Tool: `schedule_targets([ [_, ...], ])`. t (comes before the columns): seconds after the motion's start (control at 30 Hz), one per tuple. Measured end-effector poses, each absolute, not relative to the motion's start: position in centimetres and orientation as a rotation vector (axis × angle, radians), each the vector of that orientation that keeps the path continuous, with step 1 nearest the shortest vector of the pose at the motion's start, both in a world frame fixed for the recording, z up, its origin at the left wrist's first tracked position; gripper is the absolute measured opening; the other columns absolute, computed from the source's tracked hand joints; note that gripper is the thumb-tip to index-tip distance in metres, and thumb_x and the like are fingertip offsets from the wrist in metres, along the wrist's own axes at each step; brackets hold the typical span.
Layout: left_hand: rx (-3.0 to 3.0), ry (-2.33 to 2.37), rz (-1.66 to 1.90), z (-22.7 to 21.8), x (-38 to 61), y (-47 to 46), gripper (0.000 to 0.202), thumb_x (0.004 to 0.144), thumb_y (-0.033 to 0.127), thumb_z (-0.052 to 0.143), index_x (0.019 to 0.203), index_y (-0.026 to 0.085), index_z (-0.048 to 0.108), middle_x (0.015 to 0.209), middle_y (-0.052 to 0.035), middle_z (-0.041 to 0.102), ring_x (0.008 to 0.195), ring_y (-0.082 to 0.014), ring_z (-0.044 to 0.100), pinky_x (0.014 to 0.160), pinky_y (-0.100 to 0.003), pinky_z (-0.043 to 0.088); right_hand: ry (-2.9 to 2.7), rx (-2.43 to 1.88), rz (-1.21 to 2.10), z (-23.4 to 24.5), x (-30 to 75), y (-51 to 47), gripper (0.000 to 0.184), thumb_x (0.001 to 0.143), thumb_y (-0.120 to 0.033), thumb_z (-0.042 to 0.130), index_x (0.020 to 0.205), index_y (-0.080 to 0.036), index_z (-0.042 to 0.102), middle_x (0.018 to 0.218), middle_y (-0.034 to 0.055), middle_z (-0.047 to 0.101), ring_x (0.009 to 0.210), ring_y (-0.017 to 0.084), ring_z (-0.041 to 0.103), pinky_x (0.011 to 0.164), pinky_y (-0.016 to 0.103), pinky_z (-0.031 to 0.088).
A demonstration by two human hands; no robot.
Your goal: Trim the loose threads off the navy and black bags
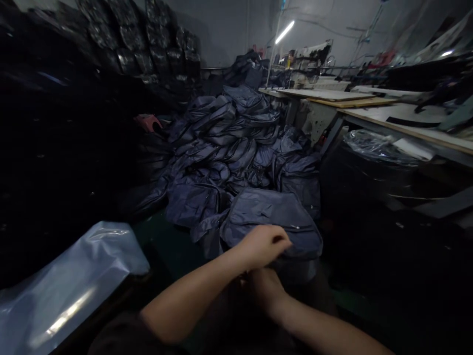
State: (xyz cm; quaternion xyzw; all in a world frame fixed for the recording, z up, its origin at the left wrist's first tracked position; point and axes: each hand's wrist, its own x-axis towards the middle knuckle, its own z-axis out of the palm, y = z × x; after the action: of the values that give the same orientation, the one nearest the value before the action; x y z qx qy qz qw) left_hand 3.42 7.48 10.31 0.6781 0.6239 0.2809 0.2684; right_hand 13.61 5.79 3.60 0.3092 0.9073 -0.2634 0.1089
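Note:
A dark blue-grey bag (268, 207) with a zipper on its face lies right in front of me at the near end of a pile. Over its near edge, my left hand (264, 245) is closed with its fingers curled in; whatever they may hold does not show. Below it and partly behind its wrist is my right hand (264, 286), blurred, with its fingers hidden from view. The two forearms nearly cross there. Whether either hand touches the bag I cannot tell.
A heap of similar bags (221, 128) stretches away ahead. A shiny pale plastic packet (92, 276) lies at the lower left. Wrapped dark bundles (129, 39) are stacked at the back left. Worktables (388, 116) line the right side, with clear plastic (377, 145) beneath.

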Motion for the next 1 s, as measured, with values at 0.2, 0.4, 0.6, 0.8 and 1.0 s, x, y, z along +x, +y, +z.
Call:
schedule_targets([
  [0.2,0.893,2.249,1.395,4.3,-5.7,0.1,0.039,0.07,0.033,0.064,0.104,0.014,0.06,0.104,-0.0117,0.063,0.098,-0.0257,0.059,0.092,-0.043,0.041,2.801,0.94,-0.746,3.1,17.0,5.6,0.021,0.083,-0.017,0.049,0.103,-0.023,0.054,0.078,0.0028,0.073,0.076,0.021,0.07,0.061,0.023,0.04],
  [0.4,0.792,2.079,1.388,-2.5,-4.3,0.6,0.047,0.061,0.027,0.071,0.104,0.015,0.06,0.105,-0.0109,0.064,0.097,-0.0233,0.061,0.088,-0.037,0.045,2.902,0.842,-0.735,2.5,17.2,5.0,0.008,0.086,-0.022,0.046,0.091,-0.023,0.051,0.072,0.0008,0.072,0.069,0.019,0.07,0.054,0.023,0.033],
  [0.6,0.759,2.043,1.455,-4.4,-5.6,3.4,0.038,0.062,0.022,0.066,0.099,0.016,0.06,0.101,-0.0092,0.065,0.096,-0.0221,0.061,0.089,-0.037,0.044,2.893,0.799,-0.692,1.5,18.1,5.1,0.011,0.082,-0.022,0.048,0.092,-0.024,0.05,0.071,-0.0013,0.072,0.067,0.02,0.07,0.054,0.023,0.033],
  [0.8,0.826,2.025,1.406,-3.8,-7.1,5.0,0.029,0.064,0.026,0.063,0.091,0.017,0.061,0.088,-0.0052,0.067,0.084,-0.0204,0.062,0.077,-0.033,0.048,2.854,0.767,-0.694,0.9,18.3,5.8,0.02,0.073,-0.022,0.052,0.093,-0.025,0.05,0.075,-0.0034,0.072,0.069,0.02,0.07,0.054,0.023,0.034],
  [1.0,0.9,2.111,1.318,-3.1,-8.5,8.9,0.024,0.063,0.027,0.065,0.084,0.017,0.062,0.077,-0.0017,0.065,0.074,-0.0178,0.061,0.071,-0.03,0.047,2.829,0.725,-0.633,1.0,18.4,6.4,0.023,0.074,-0.027,0.052,0.097,-0.025,0.051,0.076,-0.0009,0.073,0.068,0.021,0.069,0.052,0.024,0.035],
])
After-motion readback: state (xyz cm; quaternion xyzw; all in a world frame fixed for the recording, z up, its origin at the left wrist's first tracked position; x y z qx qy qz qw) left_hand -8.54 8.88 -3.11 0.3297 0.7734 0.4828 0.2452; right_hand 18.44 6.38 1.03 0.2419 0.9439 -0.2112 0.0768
